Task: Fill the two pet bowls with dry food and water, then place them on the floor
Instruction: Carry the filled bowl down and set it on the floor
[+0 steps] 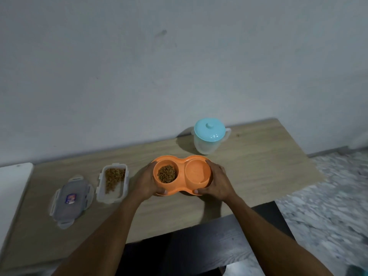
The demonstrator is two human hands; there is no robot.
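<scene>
Head view: 1 orange double bowl (181,160), 2 wells. Left well (159,166) holds brown kibble (167,173); right well (197,171) shows a faint liquid sheen. 2 hands: left hand (146,183) and right hand (216,183) each curl round one end of it, mid-counter (258,166). Lifted or resting, can't tell. 1 clear container (100,182), part-full of kibble. 1 loose lid (76,210) left of it, sticker (71,198) unreadable. 1 blue-capped jug (206,145) behind.

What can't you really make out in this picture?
Head view:
- Contents of the jug: frosted wall and blue lid hide them.
- Print on the loose container lid: too small, blurred.
- How the left hand and right hand grip beneath the orange double bowl: hidden by it.
</scene>
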